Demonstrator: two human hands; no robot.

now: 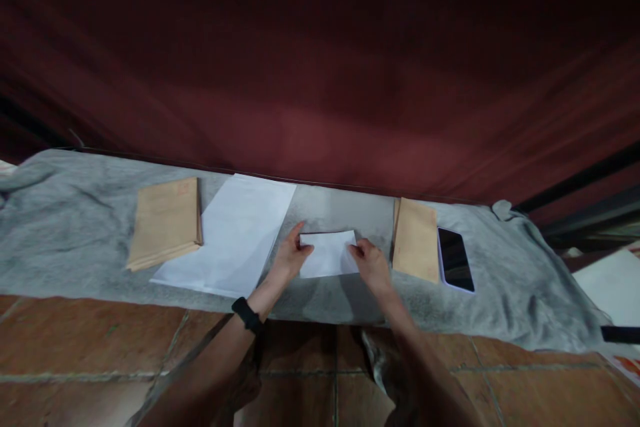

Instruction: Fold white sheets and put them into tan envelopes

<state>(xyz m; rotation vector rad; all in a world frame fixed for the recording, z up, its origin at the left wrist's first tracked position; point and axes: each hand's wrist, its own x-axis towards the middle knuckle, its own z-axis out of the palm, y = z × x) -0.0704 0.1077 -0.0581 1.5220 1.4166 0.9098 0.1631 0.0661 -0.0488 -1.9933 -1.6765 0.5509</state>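
Note:
A small white folded sheet of paper [327,259] lies between my hands on the grey cloth. My left hand [291,253] grips its left edge, thumb on top and index finger stretched past the upper corner. At the opposite edge my right hand [370,263] pinches the paper between thumb and fingers. Left of them rests a large stack of white paper [235,233]. Close by on the right is a smaller pile of brown envelopes [416,240].
Another stack of brown envelopes [166,217] overlaps the white stack's left side. A phone [456,259] lies right of the right-hand envelopes. Behind the grey cloth [75,213] hangs a dark red curtain [320,93]. Tiled floor [85,337] runs along the front.

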